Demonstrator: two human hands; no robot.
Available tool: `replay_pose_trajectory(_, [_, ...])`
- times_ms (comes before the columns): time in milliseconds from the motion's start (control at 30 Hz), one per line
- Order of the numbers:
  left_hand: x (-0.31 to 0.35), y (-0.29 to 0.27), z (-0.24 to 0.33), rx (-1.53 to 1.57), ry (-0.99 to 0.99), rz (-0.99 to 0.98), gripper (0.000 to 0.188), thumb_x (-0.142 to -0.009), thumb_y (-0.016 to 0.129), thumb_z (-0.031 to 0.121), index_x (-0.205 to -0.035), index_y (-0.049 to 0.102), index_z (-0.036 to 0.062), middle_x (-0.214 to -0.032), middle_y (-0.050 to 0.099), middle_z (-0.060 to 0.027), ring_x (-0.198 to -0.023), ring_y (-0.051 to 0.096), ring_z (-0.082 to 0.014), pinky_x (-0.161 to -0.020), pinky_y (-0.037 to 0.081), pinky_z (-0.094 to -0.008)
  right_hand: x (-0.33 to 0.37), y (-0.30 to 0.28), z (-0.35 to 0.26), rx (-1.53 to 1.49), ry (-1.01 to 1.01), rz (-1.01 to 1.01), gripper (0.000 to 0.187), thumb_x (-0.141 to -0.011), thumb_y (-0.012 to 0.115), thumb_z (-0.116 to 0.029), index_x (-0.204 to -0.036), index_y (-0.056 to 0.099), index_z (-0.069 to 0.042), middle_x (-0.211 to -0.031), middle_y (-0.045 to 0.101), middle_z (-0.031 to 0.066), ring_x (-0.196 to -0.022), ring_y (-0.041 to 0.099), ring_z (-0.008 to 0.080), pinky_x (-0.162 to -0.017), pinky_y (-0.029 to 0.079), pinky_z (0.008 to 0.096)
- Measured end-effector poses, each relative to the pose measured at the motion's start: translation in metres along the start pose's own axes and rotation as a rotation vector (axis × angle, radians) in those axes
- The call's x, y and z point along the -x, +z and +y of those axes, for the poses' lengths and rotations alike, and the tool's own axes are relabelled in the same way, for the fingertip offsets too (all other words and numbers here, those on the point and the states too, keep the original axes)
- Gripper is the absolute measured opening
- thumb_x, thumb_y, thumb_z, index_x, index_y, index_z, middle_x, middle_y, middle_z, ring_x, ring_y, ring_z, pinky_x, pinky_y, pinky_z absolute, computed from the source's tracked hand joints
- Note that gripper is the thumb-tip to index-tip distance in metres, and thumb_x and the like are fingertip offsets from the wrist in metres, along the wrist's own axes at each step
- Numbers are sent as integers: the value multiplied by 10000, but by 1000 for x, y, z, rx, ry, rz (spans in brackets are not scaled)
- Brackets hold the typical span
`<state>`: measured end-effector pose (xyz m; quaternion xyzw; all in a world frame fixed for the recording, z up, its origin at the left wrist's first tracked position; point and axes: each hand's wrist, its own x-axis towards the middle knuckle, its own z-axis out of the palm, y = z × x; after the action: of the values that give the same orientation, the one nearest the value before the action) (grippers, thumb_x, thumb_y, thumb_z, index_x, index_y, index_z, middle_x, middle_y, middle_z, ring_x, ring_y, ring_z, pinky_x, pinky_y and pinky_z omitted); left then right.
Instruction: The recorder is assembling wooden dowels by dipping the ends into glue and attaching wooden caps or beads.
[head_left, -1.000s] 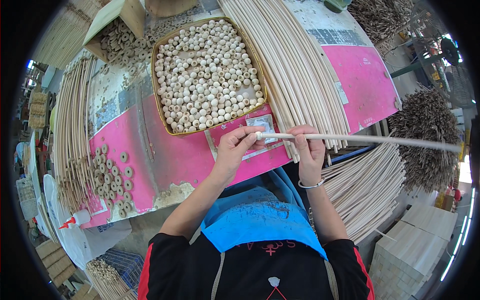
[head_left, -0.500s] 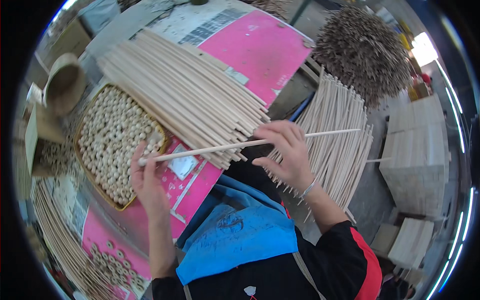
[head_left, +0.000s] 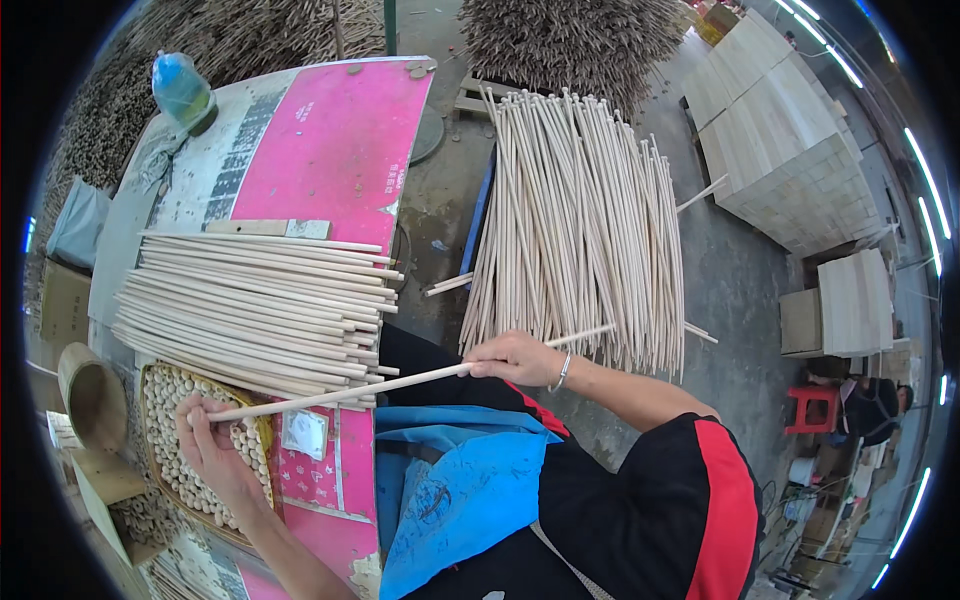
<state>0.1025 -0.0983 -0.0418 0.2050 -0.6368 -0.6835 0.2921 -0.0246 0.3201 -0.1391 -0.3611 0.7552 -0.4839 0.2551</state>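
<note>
A slim wooden rod slants across in front of me, higher at its right end. My left hand pinches its left end, over a basket of round wooden beads. Those fingers cover the rod's tip, so I cannot tell whether a bead sits on it. Farther along, my right hand is closed round the rod, and the free end sticks out past the wrist. Just beyond the rod, a stack of loose wooden rods lies on the pink and white table.
Right of the table stands a large pile of rods, its far ends knobbed. Behind it is a dark bundle of sticks. Stacked pale wood blocks and a red stool are at right. A cardboard tube stands left.
My view has turned rightward. My right hand, earlier with fingers loosely spread at the rod, is now closed round it. The left hand still holds the rod's left end.
</note>
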Motion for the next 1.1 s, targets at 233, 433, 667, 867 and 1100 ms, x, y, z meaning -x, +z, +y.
replay_pose_trajectory(233, [-47, 50, -14, -106, -113, -83, 275, -1054, 488, 206, -1209, 617, 20, -904, 639, -44, -824, 628, -109, -738, 548, -256, 19, 1, -4, 432, -36, 504, 147, -903, 667, -172, -1014, 720, -91, -750, 613, 82, -701, 636, 257, -605, 493, 372])
replay_pose_trajectory(433, [-32, 122, 6, -132, -105, -94, 446, -1075, 456, 300, -1453, 484, 65, -1183, 662, -109, -968, 650, -128, -861, 525, -271, 61, -32, 83, 212, 317, 993, 206, -940, 647, -164, -1097, 711, -47, -834, 670, 133, -750, 655, 263, -645, 497, 365])
replay_pose_trajectory(667, [20, 82, -11, -84, -270, -197, 397, -1042, 529, 185, -1402, 530, 18, -1105, 687, -114, -934, 651, -115, -837, 534, -247, 53, -120, 200, 367, 651, 1232, 376, -985, 585, -300, -1211, 665, -11, -989, 695, 227, -882, 667, 355, -800, 508, 432])
replay_pose_trajectory(867, [57, 67, -19, -59, -301, -65, 381, -1018, 549, 152, -1372, 554, 11, -1086, 695, -103, -951, 650, -128, -869, 532, -270, -11, -187, 166, 1063, 88, 1213, 329, -941, 652, -170, -1245, 668, -45, -1138, 687, 166, -962, 669, 335, -896, 519, 400])
replay_pose_trajectory(1100, [83, 19, -10, -53, -274, 74, 368, -1004, 596, 172, -1340, 581, 23, -1059, 702, -71, -915, 636, -111, -829, 515, -259, -173, -1, -66, 184, -334, 347, 299, -858, 707, -89, -1154, 678, -58, -1052, 670, 113, -902, 659, 249, -796, 523, 330])
